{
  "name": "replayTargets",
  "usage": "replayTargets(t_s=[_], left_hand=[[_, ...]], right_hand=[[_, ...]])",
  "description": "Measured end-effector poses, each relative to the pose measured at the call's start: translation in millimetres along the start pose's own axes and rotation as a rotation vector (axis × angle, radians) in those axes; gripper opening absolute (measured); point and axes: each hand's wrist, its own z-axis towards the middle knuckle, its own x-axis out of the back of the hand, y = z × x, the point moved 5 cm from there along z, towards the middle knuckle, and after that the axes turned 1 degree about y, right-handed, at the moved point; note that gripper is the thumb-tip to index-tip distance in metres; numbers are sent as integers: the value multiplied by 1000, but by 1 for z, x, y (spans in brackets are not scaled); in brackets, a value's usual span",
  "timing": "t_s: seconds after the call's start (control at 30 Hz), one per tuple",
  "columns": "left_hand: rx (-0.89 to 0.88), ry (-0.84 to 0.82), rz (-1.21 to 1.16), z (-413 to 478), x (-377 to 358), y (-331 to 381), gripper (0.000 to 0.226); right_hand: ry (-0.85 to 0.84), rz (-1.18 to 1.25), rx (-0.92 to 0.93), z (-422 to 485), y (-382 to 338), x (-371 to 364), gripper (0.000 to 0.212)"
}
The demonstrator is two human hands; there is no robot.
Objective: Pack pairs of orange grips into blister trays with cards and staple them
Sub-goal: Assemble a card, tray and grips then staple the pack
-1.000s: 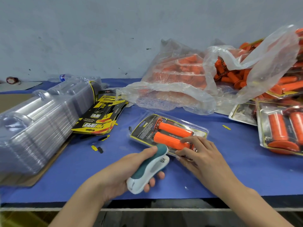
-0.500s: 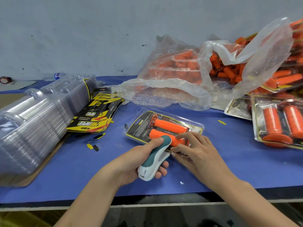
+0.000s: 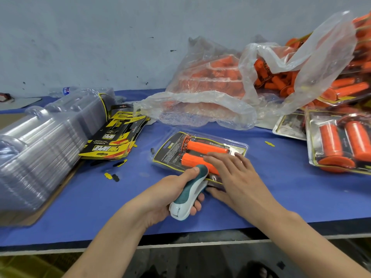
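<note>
A clear blister pack (image 3: 170, 151) holding two orange grips (image 3: 202, 146) over a black and yellow card lies on the blue table. My left hand (image 3: 168, 195) grips a teal and white stapler (image 3: 188, 195), whose nose sits on the pack's near edge. My right hand (image 3: 234, 177) lies on the pack's right half, fingers spread over the nearer grip and thumb under the near edge.
A tall stack of empty clear trays (image 3: 40, 149) fills the left. Yellow and black cards (image 3: 114, 141) lie beside it. Plastic bags of loose orange grips (image 3: 216, 81) stand at the back. Finished packs (image 3: 339, 143) pile up on the right. The table edge (image 3: 200, 239) runs near me.
The stapler has moved forward onto the pack's near edge. My right hand has slid further over the pack.
</note>
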Motion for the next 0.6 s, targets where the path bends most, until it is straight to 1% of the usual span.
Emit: replayTargets(t_s=[0.03, 0.13, 0.27, 0.37, 0.43, 0.5, 0.53, 0.57, 0.6], left_hand=[[-5, 0, 1, 0, 0, 0, 59], [-7, 5, -9, 1, -1, 0, 57], [6, 5, -10, 2, 0, 0, 51], [-7, 13, -37, 4, -1, 1, 53], [-3, -5, -74, 5, 0, 1, 58], [13, -33, -60, 2, 8, 0, 67], [18, -15, -9, -2, 16, -1, 72], [13, 44, 66, -6, 29, -1, 75], [-5, 146, 164, -10, 44, -2, 75]], right_hand=[[-12, -21, 36, 3, -4, -1, 56], [35, -26, 117, 8, -11, -5, 48], [66, 25, 121, 8, -10, -5, 47], [46, 19, 115, 7, -9, -6, 49], [29, 1, 103, 7, -9, -7, 55], [16, -23, 80, 6, -6, -6, 66], [16, -32, 69, 6, -3, -5, 68], [18, -33, 63, 5, -2, -4, 65], [28, -27, 71, 5, -1, -3, 55]])
